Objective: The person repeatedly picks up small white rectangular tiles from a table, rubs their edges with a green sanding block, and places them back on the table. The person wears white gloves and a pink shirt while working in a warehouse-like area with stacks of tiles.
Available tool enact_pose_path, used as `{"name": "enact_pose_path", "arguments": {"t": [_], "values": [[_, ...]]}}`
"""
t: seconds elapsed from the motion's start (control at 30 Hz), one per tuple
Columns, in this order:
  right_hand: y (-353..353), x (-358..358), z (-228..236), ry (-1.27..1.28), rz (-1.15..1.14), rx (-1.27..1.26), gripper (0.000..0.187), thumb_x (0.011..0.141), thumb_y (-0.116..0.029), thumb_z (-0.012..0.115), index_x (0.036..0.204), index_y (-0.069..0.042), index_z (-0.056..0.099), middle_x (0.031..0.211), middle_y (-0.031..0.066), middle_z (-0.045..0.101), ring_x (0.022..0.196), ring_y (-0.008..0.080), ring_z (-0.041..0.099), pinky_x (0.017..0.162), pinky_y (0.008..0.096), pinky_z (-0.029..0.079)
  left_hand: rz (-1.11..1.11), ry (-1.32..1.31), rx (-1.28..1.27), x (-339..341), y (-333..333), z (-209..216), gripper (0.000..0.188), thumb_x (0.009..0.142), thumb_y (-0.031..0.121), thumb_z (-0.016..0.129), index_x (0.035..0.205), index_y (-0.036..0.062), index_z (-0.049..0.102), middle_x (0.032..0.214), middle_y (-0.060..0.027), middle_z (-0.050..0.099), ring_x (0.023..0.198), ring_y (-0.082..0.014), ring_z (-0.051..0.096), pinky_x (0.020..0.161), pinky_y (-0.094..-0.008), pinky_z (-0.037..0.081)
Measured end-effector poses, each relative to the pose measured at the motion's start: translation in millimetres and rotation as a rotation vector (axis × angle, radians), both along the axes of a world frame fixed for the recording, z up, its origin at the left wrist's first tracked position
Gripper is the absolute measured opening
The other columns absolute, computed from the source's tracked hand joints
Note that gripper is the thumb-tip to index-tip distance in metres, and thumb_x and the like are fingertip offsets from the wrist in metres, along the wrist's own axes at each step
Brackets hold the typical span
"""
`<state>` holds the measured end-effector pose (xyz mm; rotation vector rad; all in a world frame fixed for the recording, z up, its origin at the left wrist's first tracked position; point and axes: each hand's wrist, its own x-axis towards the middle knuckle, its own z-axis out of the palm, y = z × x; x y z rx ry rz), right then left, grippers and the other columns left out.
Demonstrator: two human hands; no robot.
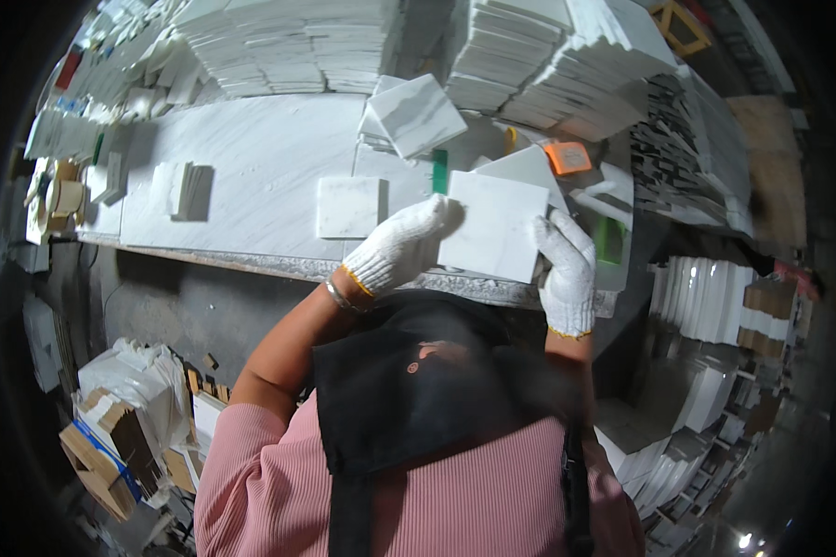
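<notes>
Both my hands wear white knit gloves. A square white marble tile [494,226] is held up in front of me, near the bench's front edge. My left hand [401,243] is closed at its left edge, with some fingers hidden. My right hand [565,269] grips the right edge, fingertips over the face. Behind it, another pale tile [528,169] lies partly covered. To the left of my left hand a square tile [349,208] lies flat. Farther back, a grey-veined tile [418,115] rests askew on a small stack.
Tall stacks of marble tiles [283,46] line the bench's back. An orange tape measure [568,157] lies back right, near a green strip [439,171]. A few tiles stand on edge [178,190] at left. Wrapped cartons [125,404] stand below left; more bundles [701,290] sit right.
</notes>
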<state>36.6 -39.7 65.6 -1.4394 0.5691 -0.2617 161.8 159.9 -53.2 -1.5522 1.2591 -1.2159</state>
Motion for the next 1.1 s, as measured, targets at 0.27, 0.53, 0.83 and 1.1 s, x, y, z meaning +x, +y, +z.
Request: {"name": "enact_pose_path", "arguments": {"t": [0.27,0.53,0.83,1.1], "values": [[1.6,0.7,-11.7,0.044,-0.005,-0.015,0.049,0.092,-0.017,0.073,0.125,0.016,0.060,0.106,0.0170,0.072,0.094,0.0160,0.068,0.081,0.0253,0.053,0.178,-2.327,0.954,0.5,-3.6,54.6,0.042,0.100,0.025,0.065,0.129,-0.0045,0.060,0.125,-0.0125,0.066,0.118,-0.0213,0.062,0.106,-0.0346,0.046],[23.6,-3.2,3.2,0.005,-0.033,0.162,0.045,0.093,-0.009,0.067,0.136,0.004,0.057,0.117,0.0084,0.068,0.094,0.0114,0.065,0.070,0.0223,0.052,0.111,-2.101,1.144,-10.4,-12.0,61.4,0.042,0.096,0.030,0.069,0.131,0.0078,0.059,0.125,-0.0047,0.065,0.118,-0.0175,0.061,0.089,-0.0365,0.052],[7.8,1.1,1.6,-0.161,-0.112,0.199,0.038,0.093,-0.007,0.068,0.129,0.005,0.063,0.114,0.0085,0.068,0.101,0.0138,0.064,0.093,0.0273,0.050,0.436,-2.965,0.978,-1.5,2.6,53.3,0.043,0.096,0.013,0.066,0.135,-0.0027,0.056,0.129,-0.0103,0.065,0.121,-0.0228,0.060,0.108,-0.0370,0.048],[19.7,-3.4,2.0,-0.170,0.017,-0.305,0.053,0.095,-0.020,0.071,0.143,-0.002,0.055,0.144,0.0116,0.058,0.133,0.0214,0.052,0.113,0.0364,0.039,0.162,-2.091,1.062,-12.5,-5.3,83.3,0.036,0.093,0.013,0.070,0.125,-0.0008,0.060,0.116,-0.0089,0.069,0.109,-0.0192,0.067,0.101,-0.0341,0.052]]}}
